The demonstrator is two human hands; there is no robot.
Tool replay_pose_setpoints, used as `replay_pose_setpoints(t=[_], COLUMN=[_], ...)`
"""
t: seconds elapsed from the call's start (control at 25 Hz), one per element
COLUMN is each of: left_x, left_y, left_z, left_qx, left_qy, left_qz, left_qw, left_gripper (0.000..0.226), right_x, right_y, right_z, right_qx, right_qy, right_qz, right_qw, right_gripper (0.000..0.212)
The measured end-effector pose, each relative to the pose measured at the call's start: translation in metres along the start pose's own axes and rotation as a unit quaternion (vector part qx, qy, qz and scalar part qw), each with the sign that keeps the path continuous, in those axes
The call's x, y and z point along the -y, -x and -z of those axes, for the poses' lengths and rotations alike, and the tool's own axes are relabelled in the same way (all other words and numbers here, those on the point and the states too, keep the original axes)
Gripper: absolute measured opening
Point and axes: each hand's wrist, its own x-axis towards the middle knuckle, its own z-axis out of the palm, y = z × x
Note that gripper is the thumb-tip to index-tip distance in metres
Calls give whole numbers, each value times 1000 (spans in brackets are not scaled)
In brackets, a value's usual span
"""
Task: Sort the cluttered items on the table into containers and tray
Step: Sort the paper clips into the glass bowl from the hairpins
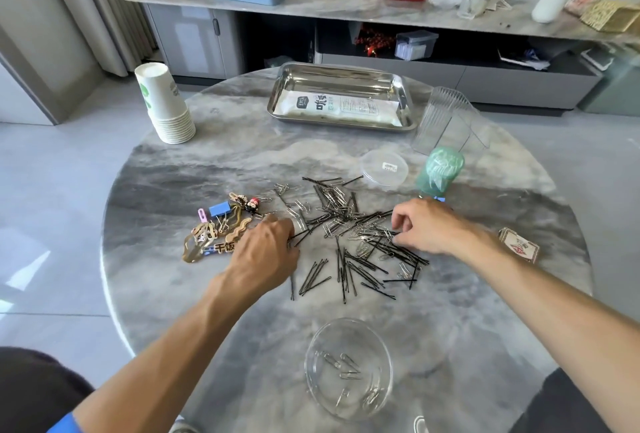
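Thin black hairpins (360,259) and wire paperclips (332,204), axes scattered every way, on marbled desk (207,169) beyond round clear bowl (348,368); left hand (266,252) flat, right hand (420,226) pinching pile.

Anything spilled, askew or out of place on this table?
Yes: black bobby pins and silver paper clips lie tangled in one loose pile mid-table. A clear lid lies apart from any container. A few clips already sit in the clear bowl.

pins and clips (349,231): scattered mid-table | clear bowl (348,367): near edge, few clips | steel tray (341,96): far side
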Motion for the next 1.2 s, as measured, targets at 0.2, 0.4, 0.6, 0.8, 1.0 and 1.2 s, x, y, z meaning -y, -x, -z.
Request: replay_pose_setpoints(t=[0.2,0.4,0.6,0.8,1.0,1.2], left_x=[-8,10,36,44,54,54], left_y=[-3,-16,-19,-9,-13,-17], left_z=[-4,9,27,16,18,10], left_qx=[-42,-113,-90,-59,-92,-75], left_qy=[56,43,72,26,43,16], left_qz=[-44,58,126,92,108,16], left_qw=[997,991,985,994,989,997], left_gripper=[17,27,33,32,28,11], right_x=[12,22,59,88,121,142], right_y=[1,8,3,2,-23,-61], right_z=[-7,-6,-17,-28,-35,-43], right_qx=[-71,-77,-110,-113,-116,-93], right_qy=[9,-47,-62,-129,-145,-85], right_qz=[60,94,128,143,178,186], right_qw=[996,992,984,975,966,975], right_gripper=[8,9,11,6,8,19])
